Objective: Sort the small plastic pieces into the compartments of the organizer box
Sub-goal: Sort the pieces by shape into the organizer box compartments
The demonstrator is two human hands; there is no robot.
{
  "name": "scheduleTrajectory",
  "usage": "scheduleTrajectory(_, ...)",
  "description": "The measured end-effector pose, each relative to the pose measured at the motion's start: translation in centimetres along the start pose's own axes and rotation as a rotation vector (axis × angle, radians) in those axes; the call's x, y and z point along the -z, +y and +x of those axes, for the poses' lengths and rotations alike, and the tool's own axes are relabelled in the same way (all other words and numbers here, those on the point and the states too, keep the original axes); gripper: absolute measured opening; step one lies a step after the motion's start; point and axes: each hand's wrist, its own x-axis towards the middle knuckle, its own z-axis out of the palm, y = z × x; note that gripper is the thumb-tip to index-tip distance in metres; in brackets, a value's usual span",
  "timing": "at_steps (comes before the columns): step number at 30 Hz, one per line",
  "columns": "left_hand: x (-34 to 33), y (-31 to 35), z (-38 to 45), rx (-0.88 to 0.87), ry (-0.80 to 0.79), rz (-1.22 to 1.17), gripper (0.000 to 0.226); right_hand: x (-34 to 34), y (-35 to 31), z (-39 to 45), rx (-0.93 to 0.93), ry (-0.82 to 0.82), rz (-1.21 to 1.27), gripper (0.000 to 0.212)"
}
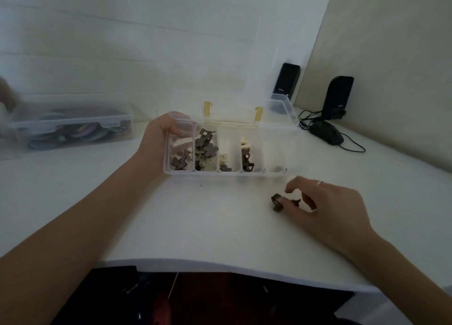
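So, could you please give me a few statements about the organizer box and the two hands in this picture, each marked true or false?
1. The left hand holds the left end of the organizer box. True.
2. The box's lid is closed. False: it stands open behind the compartments.
3. The right hand rests on the white table with its fingertips on dark plastic pieces. True.
4. The rightmost compartment is the fullest. False: it looks nearly empty; the second from the left is fullest.
5. Two dark speakers stand at the back right. True.
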Motion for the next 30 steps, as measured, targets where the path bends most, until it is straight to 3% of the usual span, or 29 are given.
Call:
scheduleTrajectory(4, 0.0, 0.0, -0.4, -0.016, 0.005, -0.005, 0.022, 0.3, -0.3, -0.3, -0.109, -0.109, 0.013, 0.037)
scheduleTrajectory(9, 0.0, 0.0, -0.6, -0.030, 0.006, 0.019, 0.022, -0.7, -0.6, 0.6, -0.006, -0.225, 0.224, 0.022)
scheduleTrajectory(11, -0.1, 0.1, -0.6, -0.038, 0.004, 0.022, 0.022, -1.1, -1.1, 0.9, 0.041, -0.109, 0.201, 0.019)
scheduleTrajectory(14, -0.3, 0.1, -0.6, -0.048, 0.001, 0.026, 0.023, -1.5, -2.0, 1.4, 0.158, 0.234, 0.093, 0.015)
scheduleTrajectory(16, -0.2, 0.1, -0.6, -0.050, -0.003, 0.019, 0.024, -1.9, -2.5, 2.1, 0.156, 0.362, 0.117, 0.015)
scheduleTrajectory(23, 0.0, -0.1, -0.3, -0.060, 0.012, 0.037, 0.024, -3.9, -2.9, 7.4, -0.036, 0.318, 0.308, 0.018)
scheduleTrajectory(30, -0.6, -0.4, 0.0, -0.064, 0.014, 0.024, 0.022, -4.1, -2.5, 7.6, -0.017, 0.291, 0.303, 0.015)
